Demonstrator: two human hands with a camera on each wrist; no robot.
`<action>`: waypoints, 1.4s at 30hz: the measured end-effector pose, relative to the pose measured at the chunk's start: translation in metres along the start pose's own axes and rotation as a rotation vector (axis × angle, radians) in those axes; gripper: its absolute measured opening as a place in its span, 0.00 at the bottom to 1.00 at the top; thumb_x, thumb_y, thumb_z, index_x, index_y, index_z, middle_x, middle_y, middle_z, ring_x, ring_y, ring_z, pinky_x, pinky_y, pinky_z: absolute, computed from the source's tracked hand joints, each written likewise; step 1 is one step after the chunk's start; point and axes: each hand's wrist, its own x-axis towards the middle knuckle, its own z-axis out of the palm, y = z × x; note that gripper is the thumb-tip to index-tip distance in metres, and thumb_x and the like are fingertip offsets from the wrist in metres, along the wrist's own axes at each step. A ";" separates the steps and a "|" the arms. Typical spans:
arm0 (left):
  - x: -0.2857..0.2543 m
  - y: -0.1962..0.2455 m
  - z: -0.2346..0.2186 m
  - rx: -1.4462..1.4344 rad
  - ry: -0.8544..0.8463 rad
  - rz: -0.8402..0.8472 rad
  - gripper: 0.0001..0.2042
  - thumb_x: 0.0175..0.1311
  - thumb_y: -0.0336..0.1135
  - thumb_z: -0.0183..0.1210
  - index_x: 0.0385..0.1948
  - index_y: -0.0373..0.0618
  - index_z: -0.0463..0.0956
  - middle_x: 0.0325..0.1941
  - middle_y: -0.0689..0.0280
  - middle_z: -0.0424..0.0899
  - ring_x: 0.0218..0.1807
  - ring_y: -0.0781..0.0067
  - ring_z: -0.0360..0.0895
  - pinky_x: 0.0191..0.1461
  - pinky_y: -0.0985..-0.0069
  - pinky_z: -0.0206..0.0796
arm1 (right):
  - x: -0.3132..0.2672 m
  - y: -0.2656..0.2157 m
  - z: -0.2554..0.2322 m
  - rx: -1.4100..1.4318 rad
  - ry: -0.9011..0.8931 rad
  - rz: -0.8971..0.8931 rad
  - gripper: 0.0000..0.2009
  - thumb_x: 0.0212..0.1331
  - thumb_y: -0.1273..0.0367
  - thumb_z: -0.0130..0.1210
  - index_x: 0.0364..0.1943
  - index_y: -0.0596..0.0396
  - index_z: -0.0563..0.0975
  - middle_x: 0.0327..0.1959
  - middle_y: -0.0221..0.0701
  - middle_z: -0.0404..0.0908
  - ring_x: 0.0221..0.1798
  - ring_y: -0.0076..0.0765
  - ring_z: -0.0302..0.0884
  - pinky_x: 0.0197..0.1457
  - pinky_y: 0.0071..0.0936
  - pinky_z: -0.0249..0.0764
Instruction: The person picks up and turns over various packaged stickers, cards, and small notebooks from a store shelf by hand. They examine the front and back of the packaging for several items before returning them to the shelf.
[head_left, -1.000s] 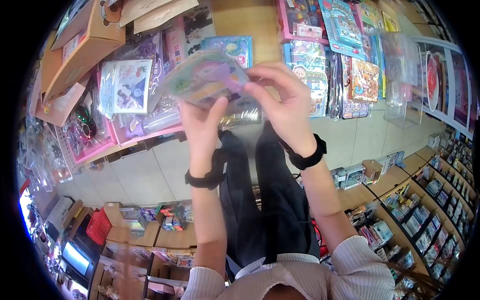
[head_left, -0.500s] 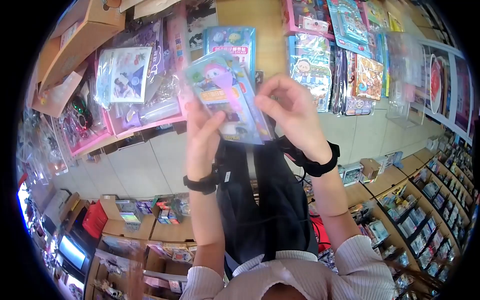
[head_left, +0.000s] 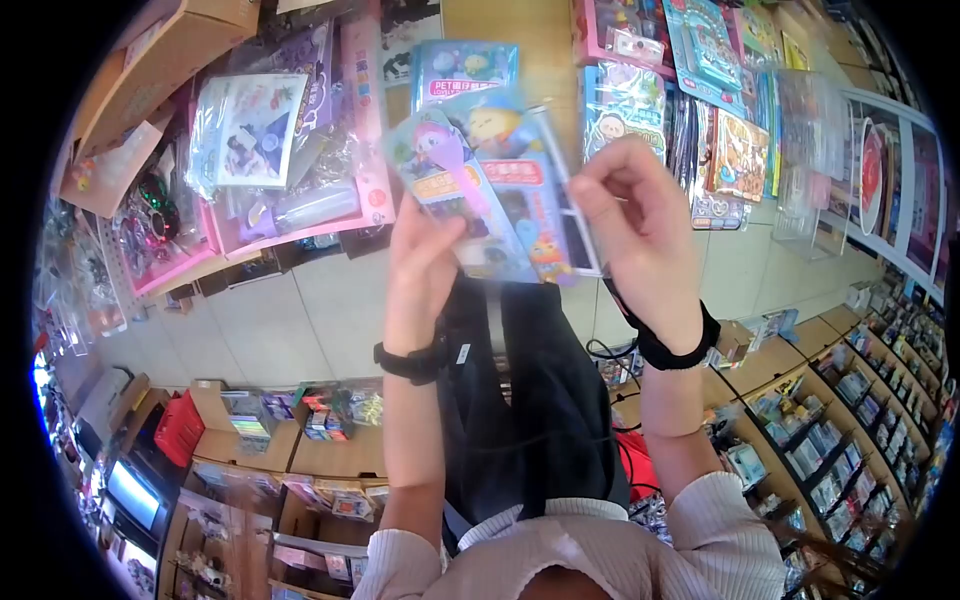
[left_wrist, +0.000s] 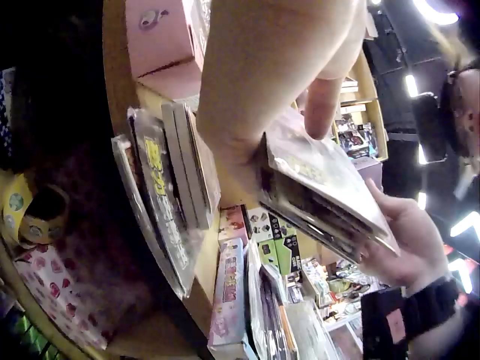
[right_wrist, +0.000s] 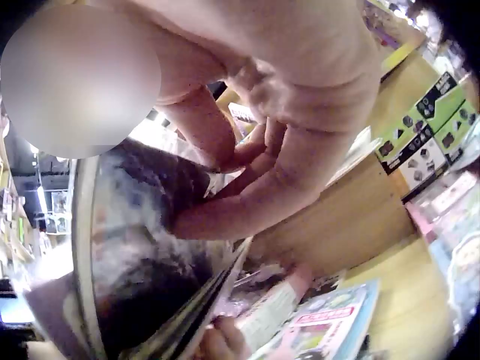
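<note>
Fanned packs (head_left: 525, 195) sit between the hands. Left hand (head_left: 418, 265) grips them, thumb on top; right hand (head_left: 655, 250) has curled fingers at the outer edge (can't tell if pinching). Firm left thumb limits slipping.

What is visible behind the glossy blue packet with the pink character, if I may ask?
Behind the front packet, a second blue packet with a yellow character and a white-edged packet fan out; their covered parts cannot be seen.

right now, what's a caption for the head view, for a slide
The left hand grips fanned, brightly printed packets while the right hand holds their edge, wrapped goods nearby.
</note>
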 end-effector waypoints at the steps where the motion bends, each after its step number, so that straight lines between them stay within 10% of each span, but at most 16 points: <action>1: 0.000 0.000 0.003 0.000 -0.018 -0.013 0.27 0.55 0.24 0.52 0.58 0.37 0.54 0.55 0.58 0.69 0.57 0.66 0.67 0.59 0.69 0.58 | -0.001 0.000 0.003 -0.050 -0.025 0.019 0.05 0.58 0.73 0.52 0.31 0.58 0.68 0.25 0.26 0.72 0.29 0.15 0.69 0.30 0.14 0.65; 29: 0.004 0.001 -0.005 0.062 0.131 0.067 0.24 0.59 0.25 0.48 0.59 0.40 0.56 0.56 0.61 0.68 0.56 0.70 0.65 0.59 0.70 0.57 | 0.007 0.025 -0.031 0.163 0.354 -0.058 0.06 0.62 0.71 0.49 0.38 0.54 0.65 0.14 0.18 0.66 0.17 0.09 0.55 0.19 0.13 0.46; 32: 0.006 -0.001 -0.002 0.099 0.118 0.059 0.24 0.59 0.24 0.48 0.59 0.39 0.56 0.57 0.61 0.67 0.56 0.69 0.65 0.60 0.71 0.56 | 0.003 0.040 -0.028 0.425 0.369 -0.054 0.21 0.57 0.77 0.52 0.53 0.58 0.57 0.32 0.32 0.77 0.28 0.18 0.72 0.29 0.15 0.68; 36: 0.008 -0.006 -0.002 0.101 0.142 0.072 0.24 0.58 0.23 0.49 0.59 0.37 0.57 0.55 0.60 0.69 0.56 0.68 0.67 0.59 0.70 0.58 | 0.003 0.043 -0.025 0.639 0.315 -0.039 0.41 0.49 0.84 0.53 0.65 0.54 0.41 0.51 0.43 0.66 0.41 0.33 0.76 0.41 0.30 0.77; 42: 0.008 -0.011 0.003 0.045 0.169 0.040 0.23 0.58 0.21 0.49 0.58 0.38 0.58 0.54 0.60 0.70 0.55 0.68 0.68 0.58 0.70 0.60 | 0.000 0.057 -0.033 0.692 0.358 -0.052 0.35 0.51 0.84 0.52 0.62 0.57 0.48 0.49 0.40 0.70 0.43 0.34 0.76 0.44 0.33 0.78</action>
